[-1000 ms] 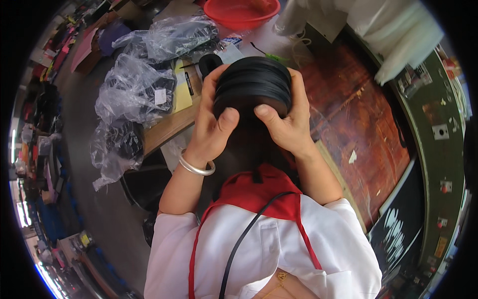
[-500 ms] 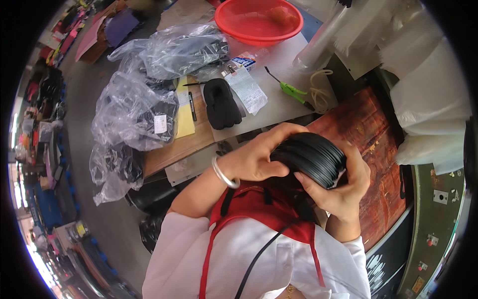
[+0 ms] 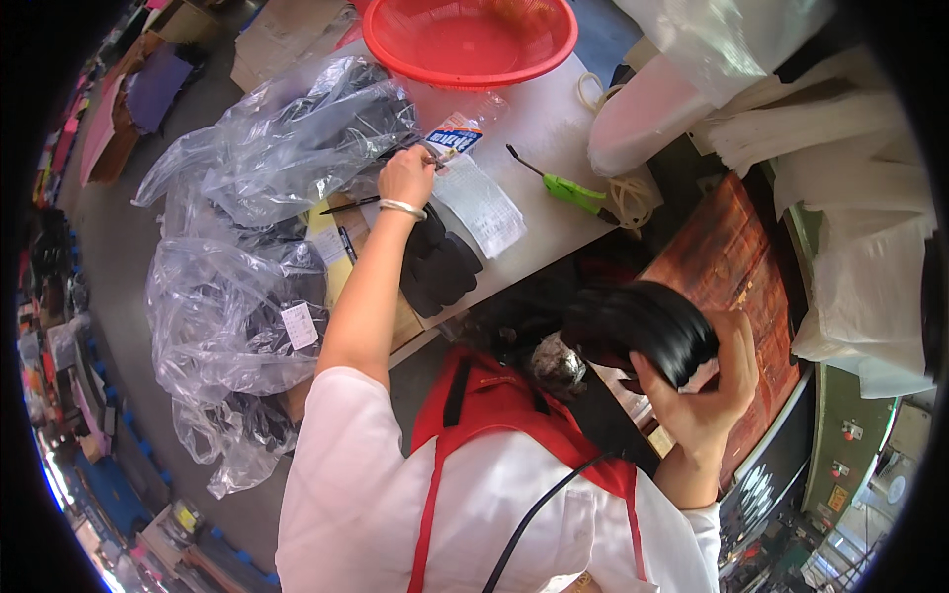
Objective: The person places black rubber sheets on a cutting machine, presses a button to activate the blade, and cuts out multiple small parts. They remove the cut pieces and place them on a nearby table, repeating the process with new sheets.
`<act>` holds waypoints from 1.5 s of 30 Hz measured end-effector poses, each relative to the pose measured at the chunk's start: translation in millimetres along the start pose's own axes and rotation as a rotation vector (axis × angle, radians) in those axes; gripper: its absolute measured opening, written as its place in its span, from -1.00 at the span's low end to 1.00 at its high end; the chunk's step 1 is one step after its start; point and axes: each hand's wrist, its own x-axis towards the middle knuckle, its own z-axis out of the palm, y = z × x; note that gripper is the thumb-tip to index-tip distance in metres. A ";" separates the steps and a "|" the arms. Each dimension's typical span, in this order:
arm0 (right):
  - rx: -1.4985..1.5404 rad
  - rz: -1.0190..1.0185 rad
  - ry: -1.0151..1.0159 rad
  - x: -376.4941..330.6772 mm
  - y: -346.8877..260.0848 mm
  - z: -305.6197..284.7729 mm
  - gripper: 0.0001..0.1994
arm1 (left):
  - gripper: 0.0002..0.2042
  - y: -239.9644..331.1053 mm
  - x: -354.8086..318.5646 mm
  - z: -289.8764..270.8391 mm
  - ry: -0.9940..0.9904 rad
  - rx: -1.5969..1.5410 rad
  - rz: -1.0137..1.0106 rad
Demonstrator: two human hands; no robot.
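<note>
A thick stack of shiny black curved strips is gripped between the thumb and fingers of my right hand, above the red-brown board. My left hand stretches over the table to the top end of a written paper slip. Its fingers are pinched together there, by a small packet with a blue label; what they hold is too small to make out. Just below the left wrist lie black, soft-looking pieces, partly hidden by my forearm.
Clear plastic bags with dark contents cover the table's left side. A red plastic basket stands at the back. A green-handled tool with a thin dark tip lies beside a coiled pale cord. White plastic sheeting hangs at right.
My left hand has let go of the black stack and moved forward and left to the paper slip. My right hand keeps the stack alone, slightly farther right.
</note>
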 end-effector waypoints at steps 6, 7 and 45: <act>-0.028 0.007 0.046 36.0 -1.4 40.3 -0.48 | -0.84 -9.1 -17.3 -108.2 0.227 -0.117 -0.001; -0.007 0.024 0.054 40.5 -2.4 49.6 -0.48 | -0.79 -18.6 -20.5 -132.8 0.247 -0.090 -0.056; -0.122 0.315 0.026 55.4 49.9 87.9 -0.53 | -0.27 94.9 38.6 -125.3 -0.042 0.287 0.696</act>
